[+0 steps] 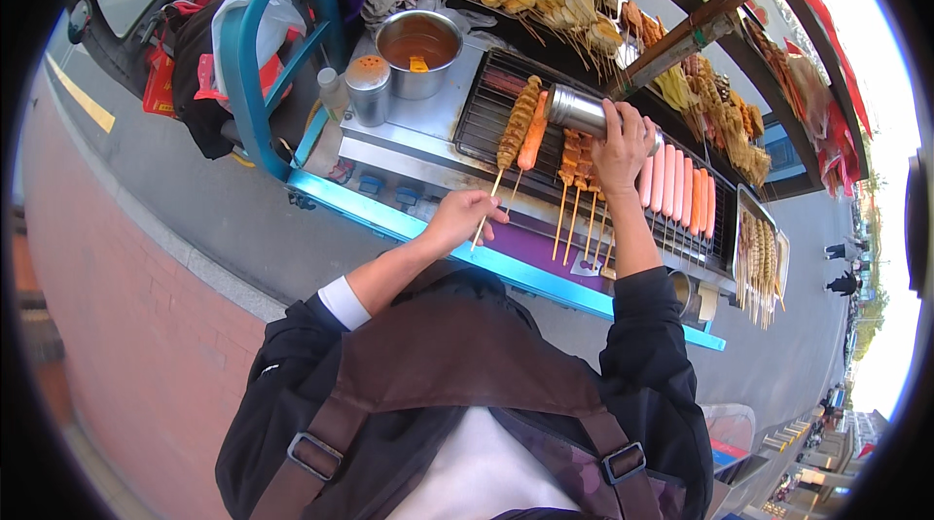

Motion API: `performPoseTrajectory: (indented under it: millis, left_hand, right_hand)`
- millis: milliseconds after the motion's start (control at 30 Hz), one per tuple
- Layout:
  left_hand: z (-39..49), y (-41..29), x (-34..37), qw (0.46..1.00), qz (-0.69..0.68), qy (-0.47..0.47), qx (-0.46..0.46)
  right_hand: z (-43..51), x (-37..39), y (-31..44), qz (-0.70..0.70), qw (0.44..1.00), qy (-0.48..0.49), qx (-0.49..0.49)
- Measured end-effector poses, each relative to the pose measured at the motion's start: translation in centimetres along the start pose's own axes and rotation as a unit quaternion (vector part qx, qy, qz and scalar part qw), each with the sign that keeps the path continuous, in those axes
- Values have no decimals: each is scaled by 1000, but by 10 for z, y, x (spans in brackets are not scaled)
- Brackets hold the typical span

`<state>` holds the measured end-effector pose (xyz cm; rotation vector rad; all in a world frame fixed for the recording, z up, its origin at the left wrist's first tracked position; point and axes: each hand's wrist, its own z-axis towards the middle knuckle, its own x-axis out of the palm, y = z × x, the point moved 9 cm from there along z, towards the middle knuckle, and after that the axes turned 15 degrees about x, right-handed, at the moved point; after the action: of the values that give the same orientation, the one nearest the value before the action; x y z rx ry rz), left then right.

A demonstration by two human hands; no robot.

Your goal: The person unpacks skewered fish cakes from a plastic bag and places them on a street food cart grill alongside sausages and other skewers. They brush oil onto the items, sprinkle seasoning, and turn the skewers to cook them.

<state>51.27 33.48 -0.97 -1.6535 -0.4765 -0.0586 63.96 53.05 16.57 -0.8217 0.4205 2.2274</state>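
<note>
My left hand (465, 219) holds the wooden stick of a browned spiral-cut skewer (519, 124) at the near edge of the grill (476, 119). A second stick, under a scored sausage (534, 135), passes by its fingertips. My right hand (622, 144) grips a metal shaker (580, 112), tilted on its side with its top toward the left, above the sausage. Meat skewers (572, 155) lie on the grill just below the shaker, partly hidden by my right hand. Right of that hand, a row of pink sausages (668, 181) on sticks rests on the grill.
Left of the grill stand a pot of red-brown sauce (446, 75), a second shaker (368, 100) and a plastic bottle (333, 91). Behind are piled skewers (573, 9) and a post (689, 46). A tray of skewers (746, 202) sits at right. A blue rail (365, 206) runs along the front.
</note>
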Motion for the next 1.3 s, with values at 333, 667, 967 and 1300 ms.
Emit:
performPoseTrajectory:
  millis: [333, 667, 967, 1300]
  left_hand:
    - [-13, 1, -5, 1000, 2, 11, 15]
    - [-22, -1, -8, 1000, -4, -9, 13]
    - [-26, -2, -8, 1000, -12, -19, 17]
    - [-23, -1, -5, 999, -1, -25, 22]
  right_hand:
    - [26, 38, -12, -25, 999, 24, 18]
    - [25, 40, -14, -29, 999, 12, 35]
    - [-2, 10, 9, 14, 1000, 8, -20]
    - [-13, -5, 14, -1, 1000, 1, -17]
